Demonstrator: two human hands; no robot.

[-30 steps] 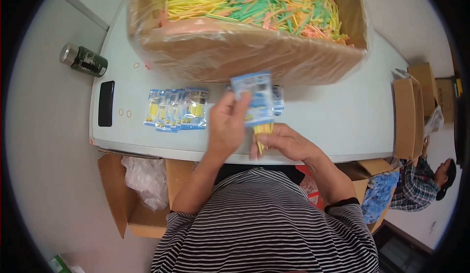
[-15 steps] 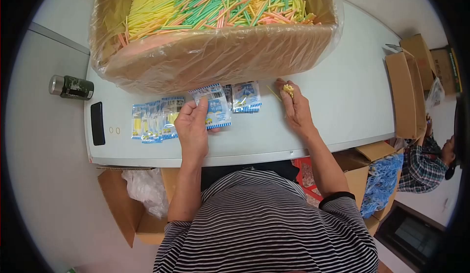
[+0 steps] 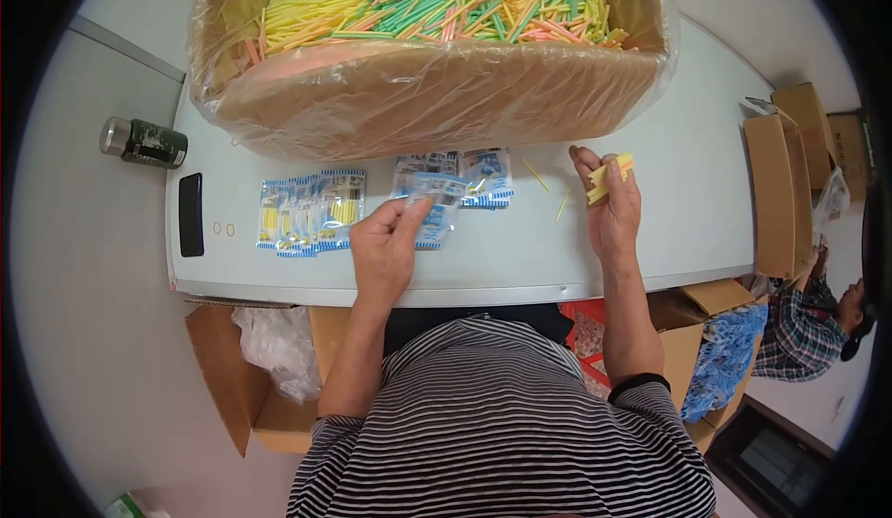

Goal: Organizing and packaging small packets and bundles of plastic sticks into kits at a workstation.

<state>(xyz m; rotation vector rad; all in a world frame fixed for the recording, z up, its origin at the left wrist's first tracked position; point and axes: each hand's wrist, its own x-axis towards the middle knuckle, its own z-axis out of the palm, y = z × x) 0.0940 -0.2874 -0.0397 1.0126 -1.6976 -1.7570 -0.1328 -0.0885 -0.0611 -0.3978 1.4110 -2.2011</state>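
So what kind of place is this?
Probably a packing room: there's a big box full of colourful sticks, small packets on the table, and more cardboard boxes around.

- The left hand [image 3: 384, 247] pinches a blue-and-clear packet [image 3: 439, 219] between thumb and fingers.
- The right hand [image 3: 615, 221] grips a bundle of yellow sticks [image 3: 604, 186].
- Two loose yellow sticks [image 3: 536, 175] lie on the white table [image 3: 520, 253] between the hands.
- Overlapping packets [image 3: 342, 210] lie left of the left hand.
- A plastic-lined box [image 3: 437, 100] holds multicoloured sticks [image 3: 437, 2].
- A black phone [image 3: 190, 216] lies near a dark green flask [image 3: 153, 144].
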